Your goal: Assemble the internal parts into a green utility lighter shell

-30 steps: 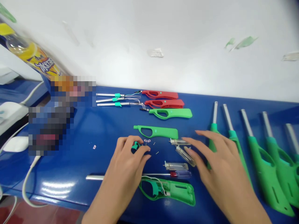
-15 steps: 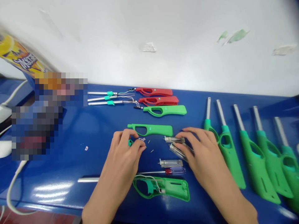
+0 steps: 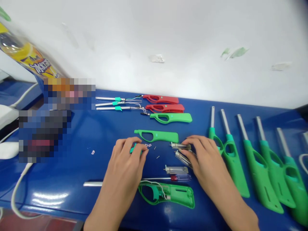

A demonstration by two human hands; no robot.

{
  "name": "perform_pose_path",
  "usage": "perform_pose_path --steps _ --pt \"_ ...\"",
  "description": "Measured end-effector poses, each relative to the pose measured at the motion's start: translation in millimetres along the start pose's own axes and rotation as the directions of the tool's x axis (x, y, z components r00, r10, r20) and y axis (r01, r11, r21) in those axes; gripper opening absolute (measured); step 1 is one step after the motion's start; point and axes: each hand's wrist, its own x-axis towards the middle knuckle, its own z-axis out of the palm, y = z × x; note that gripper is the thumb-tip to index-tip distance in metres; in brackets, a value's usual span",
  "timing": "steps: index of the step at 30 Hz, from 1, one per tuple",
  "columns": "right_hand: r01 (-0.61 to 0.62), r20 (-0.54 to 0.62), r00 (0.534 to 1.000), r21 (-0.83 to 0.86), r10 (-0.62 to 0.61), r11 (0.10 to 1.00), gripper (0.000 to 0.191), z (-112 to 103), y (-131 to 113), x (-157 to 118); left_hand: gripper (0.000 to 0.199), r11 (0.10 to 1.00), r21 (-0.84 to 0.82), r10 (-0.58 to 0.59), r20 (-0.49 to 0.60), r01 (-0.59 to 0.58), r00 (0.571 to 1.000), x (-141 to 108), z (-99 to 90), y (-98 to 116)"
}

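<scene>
My left hand [image 3: 128, 160] is closed, its fingertips around a small teal plastic part [image 3: 136, 149] that is mostly covered. Thumb and fingers of my right hand [image 3: 204, 157] close on the right end of a clear lighter fuel tank [image 3: 178, 146]. A second clear tank [image 3: 183, 159] lies slanted under that hand, and a third tank [image 3: 176, 170] lies just below. Small white pieces [image 3: 148, 145] and two tiny pins [image 3: 158, 157] lie between my hands. Nearest me is an open green lighter half-shell [image 3: 183, 194] with a teal trigger, white wire and metal tube [image 3: 92, 184].
A screwdriver [image 3: 180, 177] lies above the open shell. Beyond my hands are a green half-shell [image 3: 166, 136], another green shell [image 3: 178, 117] and two red shells [image 3: 166, 99] with wired metal tubes [image 3: 109, 104]. Several assembled green lighters [image 3: 262, 179] line the right. A bottle [image 3: 36, 61] stands left.
The camera view has shifted slightly. More of the teal part shows between my left fingers. My right hand stays over the fuel tanks.
</scene>
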Motion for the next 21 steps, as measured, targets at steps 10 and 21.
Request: perform_pose_path --steps 10,21 --pt "-0.038 -0.049 0.998 0.124 0.044 0.992 0.013 -10.2 -13.6 2.9 0.011 0.943 -0.232 -0.307 -0.34 0.237 0.889 -7.2 -17.1 -0.8" --pt "-0.003 -0.223 0.974 0.157 0.038 0.988 0.006 -20.3 -29.0 4.0 0.016 0.767 -0.588 -0.425 -0.166 0.257 0.89 -13.6 -10.5 12.1"
